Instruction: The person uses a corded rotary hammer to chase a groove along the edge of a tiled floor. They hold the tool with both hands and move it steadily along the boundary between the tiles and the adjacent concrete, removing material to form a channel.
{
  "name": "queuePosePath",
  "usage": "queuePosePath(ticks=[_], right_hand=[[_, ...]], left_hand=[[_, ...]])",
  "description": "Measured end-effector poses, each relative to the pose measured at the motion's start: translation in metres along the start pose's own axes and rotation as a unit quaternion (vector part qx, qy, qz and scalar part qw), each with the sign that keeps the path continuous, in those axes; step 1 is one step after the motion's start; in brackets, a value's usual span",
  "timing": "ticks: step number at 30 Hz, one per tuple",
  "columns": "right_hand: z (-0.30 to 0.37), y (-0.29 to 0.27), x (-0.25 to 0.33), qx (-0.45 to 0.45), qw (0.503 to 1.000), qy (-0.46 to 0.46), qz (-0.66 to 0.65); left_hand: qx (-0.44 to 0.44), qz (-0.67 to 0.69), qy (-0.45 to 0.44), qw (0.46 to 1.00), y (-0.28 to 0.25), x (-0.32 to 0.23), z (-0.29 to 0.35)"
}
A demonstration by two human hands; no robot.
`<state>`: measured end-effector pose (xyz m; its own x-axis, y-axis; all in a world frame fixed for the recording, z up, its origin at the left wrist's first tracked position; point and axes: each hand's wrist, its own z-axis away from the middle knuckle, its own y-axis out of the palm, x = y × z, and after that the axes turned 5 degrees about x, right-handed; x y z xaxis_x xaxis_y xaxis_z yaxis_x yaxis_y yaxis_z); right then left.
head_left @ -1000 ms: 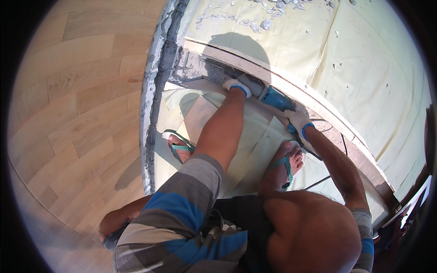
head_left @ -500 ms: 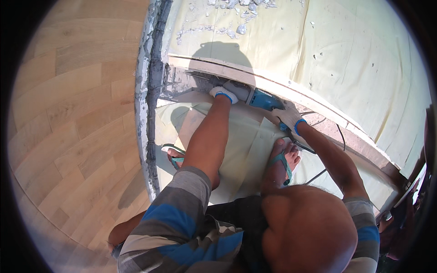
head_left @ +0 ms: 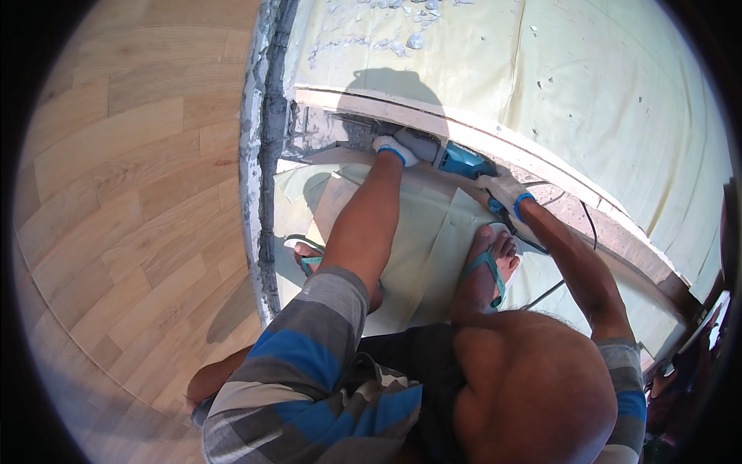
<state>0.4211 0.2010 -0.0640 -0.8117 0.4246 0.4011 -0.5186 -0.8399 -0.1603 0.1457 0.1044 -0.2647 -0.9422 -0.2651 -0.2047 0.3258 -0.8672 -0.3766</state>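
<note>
Head view, from the left: wood-plank flooring point(head_left: 139, 170) ends at a broken concrete edge point(head_left: 253, 155). Next, the white-gloved left hand point(head_left: 394, 149) curls over the grey front of a teal corded power tool point(head_left: 464, 162), which lies in the recess point(head_left: 315, 127) along a pale ledge point(head_left: 325, 97). Farther right, the gloved right hand point(head_left: 506, 191) wraps the tool's rear; both hands' fingertips are partly hidden. Black cable point(head_left: 593, 224) loops beyond.

There are two hands in white gloves with blue cuffs point(head_left: 393, 148) point(head_left: 505, 190), one blue-and-grey power tool point(head_left: 464, 161), two bare feet point(head_left: 304, 250) point(head_left: 481, 241), two white-soled flip-flops with green straps point(head_left: 311, 262) point(head_left: 495, 277), and numerous grey rubble chips point(head_left: 415, 40), too small to count.
</note>
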Motion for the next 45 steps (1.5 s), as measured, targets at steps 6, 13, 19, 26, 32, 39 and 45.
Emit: queuePosePath(ticks=[6, 13, 19, 26, 32, 39, 45], right_hand=[[-0.012, 0.041, 0.049, 0.083, 0.995, -0.055, -0.021], [-0.012, 0.038, 0.05, 0.081, 0.995, -0.049, 0.011], [-0.011, 0.038, 0.041, 0.057, 0.997, -0.042, 0.017], [-0.009, 0.038, 0.042, 0.066, 0.995, -0.067, 0.014], [0.002, 0.038, 0.062, 0.071, 0.997, -0.039, 0.014], [-0.002, 0.044, 0.06, 0.057, 0.998, -0.031, -0.008], [-0.023, 0.057, 0.039, -0.004, 0.999, -0.017, 0.032]], left_hand=[[0.014, -0.018, -0.111, 0.994, -0.053, 0.057, 0.104], [0.011, -0.01, -0.108, 0.994, -0.046, 0.061, 0.101], [0.02, -0.007, -0.1, 0.995, -0.049, 0.052, 0.1], [0.027, 0.024, -0.086, 0.996, -0.039, 0.06, 0.095], [-0.019, -0.04, -0.099, 0.994, -0.024, 0.069, 0.084], [0.04, -0.011, -0.12, 0.992, -0.043, 0.061, 0.101], [0.08, -0.046, -0.129, 0.987, -0.057, 0.056, 0.11]])
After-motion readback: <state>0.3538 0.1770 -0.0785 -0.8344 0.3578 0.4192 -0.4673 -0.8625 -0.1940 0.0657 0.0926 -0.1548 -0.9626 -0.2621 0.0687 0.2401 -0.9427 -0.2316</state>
